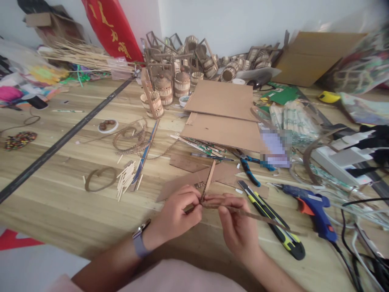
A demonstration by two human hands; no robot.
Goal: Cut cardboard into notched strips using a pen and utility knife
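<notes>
Close together over the front of the wooden table, both hands work on one small piece. My left hand [179, 209] pinches the near end of a narrow cardboard strip [209, 178] with a dark braided edge, which points away from me. Between the thumb and fingers of my right hand [238, 227] runs a long thin brown strip [269, 220]. Its free end trails to the right over a yellow and black utility knife [273, 219]. Where the strips meet, my fingertips partly hide them. Flat cardboard pieces [173, 187] lie just beyond my hands.
On the right are a blue glue gun [316, 207], pliers [251, 170] and a white power strip [337, 162] with cables. Cut sticks [125, 178], a blue ruler [146, 152] and a coiled strip [100, 180] lie left. Small woven buckets [152, 104] and cardboard sheets [225, 132] are farther back.
</notes>
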